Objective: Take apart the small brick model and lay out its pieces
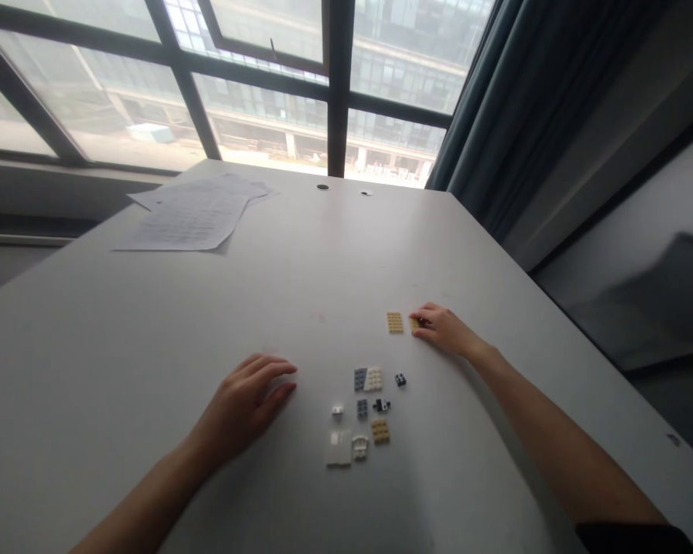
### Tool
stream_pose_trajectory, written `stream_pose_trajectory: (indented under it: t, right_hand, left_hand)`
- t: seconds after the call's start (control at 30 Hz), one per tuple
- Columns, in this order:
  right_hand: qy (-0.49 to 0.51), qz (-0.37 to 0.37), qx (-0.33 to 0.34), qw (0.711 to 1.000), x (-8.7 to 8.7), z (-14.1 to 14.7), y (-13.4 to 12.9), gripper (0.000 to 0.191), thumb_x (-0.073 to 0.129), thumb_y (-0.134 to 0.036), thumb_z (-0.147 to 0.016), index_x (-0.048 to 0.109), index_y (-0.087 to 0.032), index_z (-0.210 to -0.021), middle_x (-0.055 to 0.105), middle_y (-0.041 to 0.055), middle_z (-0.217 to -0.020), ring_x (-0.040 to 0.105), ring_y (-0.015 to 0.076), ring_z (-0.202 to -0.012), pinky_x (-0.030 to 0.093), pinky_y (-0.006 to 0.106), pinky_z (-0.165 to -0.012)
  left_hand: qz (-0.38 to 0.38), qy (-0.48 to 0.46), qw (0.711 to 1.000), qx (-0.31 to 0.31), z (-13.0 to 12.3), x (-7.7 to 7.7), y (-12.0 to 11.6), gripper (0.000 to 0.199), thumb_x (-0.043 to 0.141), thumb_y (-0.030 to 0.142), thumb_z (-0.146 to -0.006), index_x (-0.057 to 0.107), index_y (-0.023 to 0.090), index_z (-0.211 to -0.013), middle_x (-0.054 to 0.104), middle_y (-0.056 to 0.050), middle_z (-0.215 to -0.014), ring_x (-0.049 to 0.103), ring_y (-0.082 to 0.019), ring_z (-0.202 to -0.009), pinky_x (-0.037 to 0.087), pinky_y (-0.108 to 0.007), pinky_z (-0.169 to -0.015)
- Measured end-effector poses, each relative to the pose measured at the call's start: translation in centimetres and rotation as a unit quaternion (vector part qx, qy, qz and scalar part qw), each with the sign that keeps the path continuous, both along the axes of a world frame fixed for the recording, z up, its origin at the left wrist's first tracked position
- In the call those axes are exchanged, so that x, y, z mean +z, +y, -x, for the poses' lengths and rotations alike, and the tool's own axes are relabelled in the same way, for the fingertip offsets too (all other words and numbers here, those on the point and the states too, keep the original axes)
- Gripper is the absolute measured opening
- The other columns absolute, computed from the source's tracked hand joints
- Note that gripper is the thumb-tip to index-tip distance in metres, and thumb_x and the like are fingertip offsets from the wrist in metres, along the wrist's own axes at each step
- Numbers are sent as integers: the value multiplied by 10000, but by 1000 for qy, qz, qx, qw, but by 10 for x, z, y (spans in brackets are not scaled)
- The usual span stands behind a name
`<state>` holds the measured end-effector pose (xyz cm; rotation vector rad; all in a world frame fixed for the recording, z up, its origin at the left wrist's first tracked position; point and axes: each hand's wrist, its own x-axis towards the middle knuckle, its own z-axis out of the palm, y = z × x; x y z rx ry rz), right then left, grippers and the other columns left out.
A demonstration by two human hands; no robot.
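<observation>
My right hand (442, 327) has its thumb and fingers closed on a tan studded plate (414, 324), partly hidden by the fingertips. Just left of it lies a second tan plate (395, 322). My left hand (248, 396) rests on the table with fingers apart, holding nothing. To its right are a dark grey piece (359, 378) beside a white studded piece (374, 378), a small dark brick (400, 379), a grey studded piece (362, 408), a black and white piece (382, 405), a tan block (380, 431), a smooth white tile (339, 448) and two small white pieces (360, 447).
The white table (300, 285) extends to the window. Printed papers (190, 215) lie at its back left. Two round holes (323, 187) are near the far edge. A dark curtain (497, 115) hangs at the right.
</observation>
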<state>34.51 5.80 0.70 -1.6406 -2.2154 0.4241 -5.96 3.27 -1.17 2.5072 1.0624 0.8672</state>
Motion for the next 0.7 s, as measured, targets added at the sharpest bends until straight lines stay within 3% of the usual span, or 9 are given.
stream_pose_trajectory:
  t: [0.27,0.47,0.7]
  right_hand:
    - [29,3,-8,1000,-3,1,-1,307,666,-233,-786,671,-166,-1086,619,48,-988,577,131,-743,485,291,-785]
    - [83,-4,-47,995,-5,-3,-7,484,693,-274,-765,585,-151,-1221,603,62,-1006,578,143,-776,506,292,-753]
    - [79,-7,-59,995,-8,-8,-10,410,678,-217,-749,631,-158,-1152,638,44,-954,571,133,-741,497,282,-722]
  left_hand:
    - [3,4,1000,3,0,0,-1,170,549,310,-874,628,202,-980,676,-54,-966,613,-194,-918,483,-335,-890]
    - [7,4,1000,4,-1,1,-2,170,534,305,-879,629,206,-979,678,-52,-966,611,-193,-919,475,-341,-904]
    - [8,-1,1000,-2,-1,0,-1,171,543,313,-876,629,205,-977,675,-59,-963,613,-194,-904,495,-315,-839]
